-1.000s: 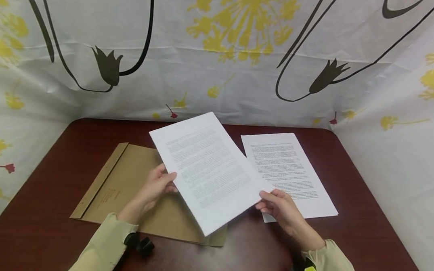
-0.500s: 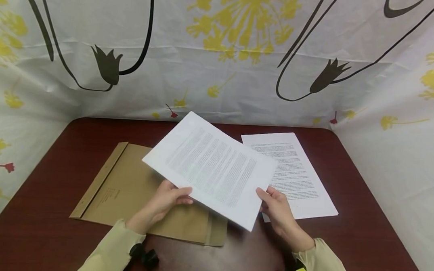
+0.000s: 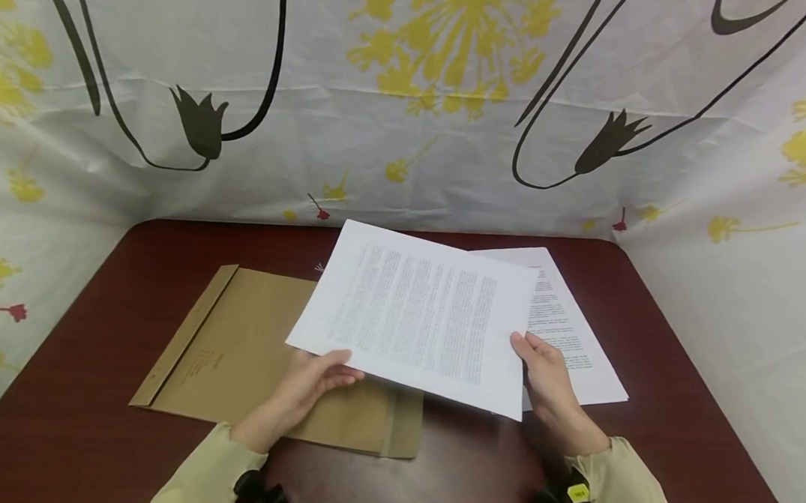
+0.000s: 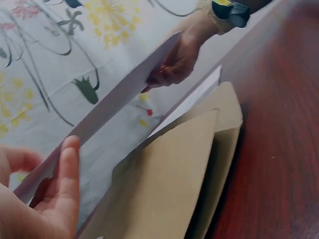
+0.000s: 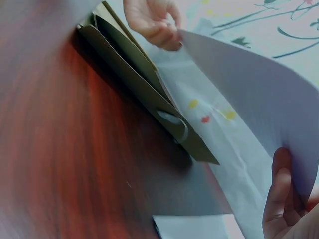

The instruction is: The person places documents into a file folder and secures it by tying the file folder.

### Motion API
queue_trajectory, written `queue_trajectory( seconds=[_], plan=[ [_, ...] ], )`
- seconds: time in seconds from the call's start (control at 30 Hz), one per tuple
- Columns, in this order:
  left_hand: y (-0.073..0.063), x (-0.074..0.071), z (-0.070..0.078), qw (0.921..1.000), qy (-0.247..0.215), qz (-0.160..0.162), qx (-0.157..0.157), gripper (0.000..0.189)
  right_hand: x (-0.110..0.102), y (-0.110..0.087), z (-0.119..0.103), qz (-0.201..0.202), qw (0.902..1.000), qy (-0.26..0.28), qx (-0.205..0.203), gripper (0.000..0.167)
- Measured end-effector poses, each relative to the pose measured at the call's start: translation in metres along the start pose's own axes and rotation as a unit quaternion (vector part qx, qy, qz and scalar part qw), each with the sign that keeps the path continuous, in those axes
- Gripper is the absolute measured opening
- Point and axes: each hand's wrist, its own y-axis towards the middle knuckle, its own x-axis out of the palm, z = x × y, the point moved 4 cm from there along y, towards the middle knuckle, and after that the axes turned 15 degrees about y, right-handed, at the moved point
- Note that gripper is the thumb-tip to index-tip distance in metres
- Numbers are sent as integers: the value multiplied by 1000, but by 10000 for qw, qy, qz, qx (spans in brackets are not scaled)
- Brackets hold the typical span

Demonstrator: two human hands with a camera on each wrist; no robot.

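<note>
In the head view, printed paper [image 3: 414, 312] hangs tilted above the table, its lines of text running nearly upright. My left hand [image 3: 305, 386] pinches its near edge towards the left, thumb on top. My right hand [image 3: 549, 374] grips its right edge, thumb on top and fingers beneath. Whether it is one sheet or a thin stack I cannot tell. Below and left lies a brown kraft paper folder [image 3: 250, 342] with small red print, partly covered by the held paper. The left wrist view shows the edge of this folder [image 4: 174, 169] gaping.
More printed sheets [image 3: 570, 356] lie at the right of the dark red wooden table [image 3: 658, 443], partly hidden under the held paper. A small white string tuft [image 3: 319, 267] shows beyond the folder. A patterned white curtain [image 3: 461, 156] closes the back and sides.
The held paper has turned counterclockwise from upright to sideways, and both hands have shifted a little to the right. The folder and the sheets on the table have stayed put.
</note>
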Motion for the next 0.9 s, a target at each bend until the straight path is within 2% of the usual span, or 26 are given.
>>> queue_trajectory(
  seconds=[0.1,0.17,0.27,0.37,0.47,0.5,0.57,0.63,0.73,0.83,0.9],
  plan=[
    [-1,-9,2,9989,-5,461,-116,4,-6,1,-5,25,10000,-26,14,50],
    [-2,-12,1,9978,145,597,-236,10,-10,2,-7,84,10000,-20,22,53],
    [-4,-12,-1,9977,425,446,-272,20,-16,5,-9,187,9998,-78,26,57],
    [-5,-10,-4,9962,813,123,-290,27,-22,8,-11,252,9996,-159,16,61],
    [-5,-9,-6,9868,1589,-167,-249,23,-29,9,-14,255,9992,-296,-18,64],
    [-5,-8,-6,9804,1943,-261,-217,23,-33,9,-16,244,9991,-351,-54,64],
    [-5,-7,-6,9625,2680,-394,-161,26,-41,9,-19,233,9987,-442,-76,65],
    [-5,-6,-4,9402,3371,-482,-45,32,-50,7,-23,236,9980,-580,-105,66],
    [-5,0,-3,9089,4125,-591,144,39,-67,2,-25,289,9964,-798,-10,70],
    [-5,9,1,8709,4853,-513,577,42,-84,-5,-24,363,9927,-1148,110,74],
    [-5,16,4,8416,5320,-365,856,45,-94,-10,-22,404,9896,-1366,180,76]
  ],
)
